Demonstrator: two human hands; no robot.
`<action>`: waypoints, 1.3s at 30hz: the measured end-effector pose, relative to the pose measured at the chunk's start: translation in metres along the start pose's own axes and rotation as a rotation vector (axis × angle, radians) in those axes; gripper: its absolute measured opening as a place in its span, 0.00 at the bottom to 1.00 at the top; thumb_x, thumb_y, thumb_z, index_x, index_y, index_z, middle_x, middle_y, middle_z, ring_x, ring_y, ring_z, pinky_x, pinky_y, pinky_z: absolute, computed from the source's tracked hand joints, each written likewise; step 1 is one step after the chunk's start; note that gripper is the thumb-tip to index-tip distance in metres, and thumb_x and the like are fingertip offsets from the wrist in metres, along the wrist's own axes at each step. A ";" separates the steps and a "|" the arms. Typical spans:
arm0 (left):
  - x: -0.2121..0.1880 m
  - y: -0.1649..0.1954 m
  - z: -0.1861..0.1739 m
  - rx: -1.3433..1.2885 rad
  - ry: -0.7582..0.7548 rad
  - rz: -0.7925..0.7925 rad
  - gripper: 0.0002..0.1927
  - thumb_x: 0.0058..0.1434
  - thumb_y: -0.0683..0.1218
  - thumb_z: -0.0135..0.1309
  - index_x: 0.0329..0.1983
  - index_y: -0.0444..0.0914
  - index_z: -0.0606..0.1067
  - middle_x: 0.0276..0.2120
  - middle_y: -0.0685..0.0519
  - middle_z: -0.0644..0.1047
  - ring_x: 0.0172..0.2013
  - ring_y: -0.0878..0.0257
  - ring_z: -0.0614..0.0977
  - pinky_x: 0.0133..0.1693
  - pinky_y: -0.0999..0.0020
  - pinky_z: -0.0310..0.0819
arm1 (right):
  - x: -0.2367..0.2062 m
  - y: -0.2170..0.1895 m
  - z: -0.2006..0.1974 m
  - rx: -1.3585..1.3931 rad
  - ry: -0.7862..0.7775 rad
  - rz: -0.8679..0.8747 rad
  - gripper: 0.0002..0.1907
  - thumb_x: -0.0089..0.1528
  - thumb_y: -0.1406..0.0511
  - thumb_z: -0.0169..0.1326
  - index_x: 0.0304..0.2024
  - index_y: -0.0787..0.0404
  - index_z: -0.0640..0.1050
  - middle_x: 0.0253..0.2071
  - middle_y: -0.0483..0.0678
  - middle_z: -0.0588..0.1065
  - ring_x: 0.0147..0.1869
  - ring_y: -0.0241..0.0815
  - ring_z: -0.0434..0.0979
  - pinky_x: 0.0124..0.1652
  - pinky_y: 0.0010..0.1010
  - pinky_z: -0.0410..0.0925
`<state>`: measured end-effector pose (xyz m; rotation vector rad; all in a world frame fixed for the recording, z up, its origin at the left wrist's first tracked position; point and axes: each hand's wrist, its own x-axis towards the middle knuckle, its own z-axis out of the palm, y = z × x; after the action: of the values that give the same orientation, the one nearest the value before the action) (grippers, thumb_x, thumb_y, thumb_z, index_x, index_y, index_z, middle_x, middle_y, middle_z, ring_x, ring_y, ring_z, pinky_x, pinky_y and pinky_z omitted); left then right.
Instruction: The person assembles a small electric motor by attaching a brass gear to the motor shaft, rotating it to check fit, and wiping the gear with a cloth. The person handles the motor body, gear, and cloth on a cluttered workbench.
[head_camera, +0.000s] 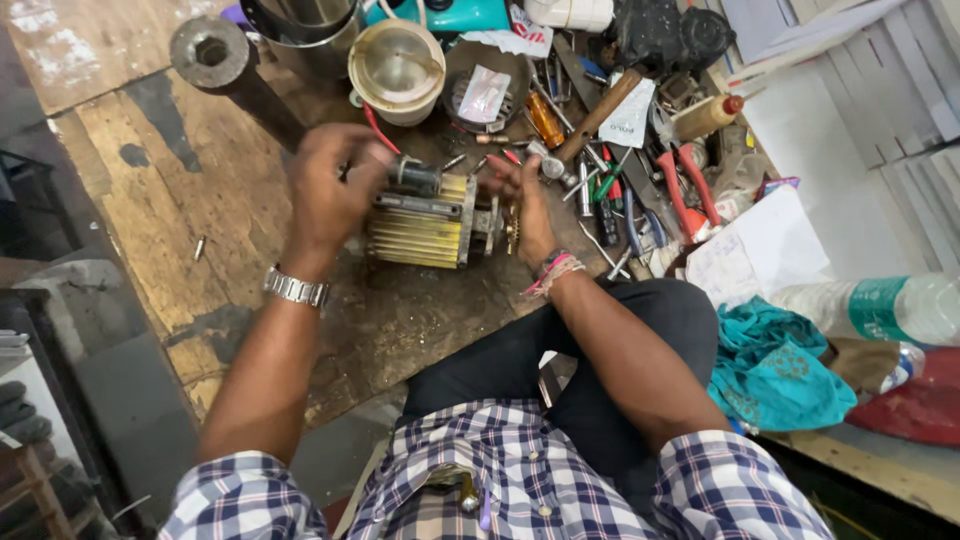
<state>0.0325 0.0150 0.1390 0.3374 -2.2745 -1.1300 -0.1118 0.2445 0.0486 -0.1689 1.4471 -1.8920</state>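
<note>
Checked shirt sleeves (700, 490) are seen at the bottom, closest of all, with dark trousers (560, 370) just past them. Both arms are stretched forward from there and bent in toward each other over the tabletop (150, 190).

A metal watch (296, 288) is worn on the left wrist. The left hand (330, 190) is lifted a little and curled, with the back of it turned up. Its fingers are bent around the near end of a small dark part (415, 178) on top of the motor (425, 222). How tightly that part is held cannot be told, because the fingertips are hidden and blurred.

Threads (553, 272) are tied around the right wrist. The right hand (530, 205) is laid against the right end of the motor, with the fingers half open and pressed on the metal there. No tool can be made out in it.

The motor is a small block with yellow fins. It is set on the worn wooden tabletop, right between the two hands and just in front of the knees.

Past the hands, a heap of tools (610, 180) is spread out, with red-handled pliers (690, 185) in it. A round tub (397, 70) and a thick metal pipe (225, 65) are placed farther back. A teal cloth (775, 365) and a plastic bottle (880, 310) are lying to the right.
</note>
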 end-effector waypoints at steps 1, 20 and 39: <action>-0.008 -0.013 0.008 -0.094 0.117 -0.250 0.20 0.71 0.58 0.53 0.44 0.36 0.78 0.38 0.52 0.80 0.39 0.60 0.79 0.45 0.64 0.72 | -0.003 0.001 -0.002 -0.090 -0.018 -0.114 0.53 0.62 0.30 0.31 0.69 0.63 0.67 0.61 0.59 0.74 0.63 0.50 0.74 0.62 0.42 0.66; -0.027 -0.078 0.042 -0.739 -0.068 -0.576 0.19 0.73 0.54 0.45 0.47 0.35 0.77 0.43 0.54 0.79 0.44 0.66 0.78 0.50 0.69 0.71 | -0.025 -0.007 0.013 -0.324 0.004 -0.348 0.42 0.71 0.40 0.37 0.70 0.68 0.66 0.63 0.61 0.76 0.70 0.50 0.73 0.70 0.39 0.59; -0.032 -0.069 0.021 -0.858 -0.101 -0.558 0.28 0.69 0.58 0.43 0.68 0.40 0.68 0.58 0.53 0.73 0.60 0.60 0.72 0.62 0.63 0.61 | -0.012 -0.018 0.009 -0.183 0.046 -0.020 0.56 0.60 0.29 0.32 0.71 0.64 0.66 0.62 0.57 0.77 0.68 0.48 0.71 0.65 0.38 0.58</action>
<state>0.0440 0.0015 0.0622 0.5734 -1.5753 -2.3014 -0.1068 0.2466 0.0716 -0.2281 1.6560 -1.7883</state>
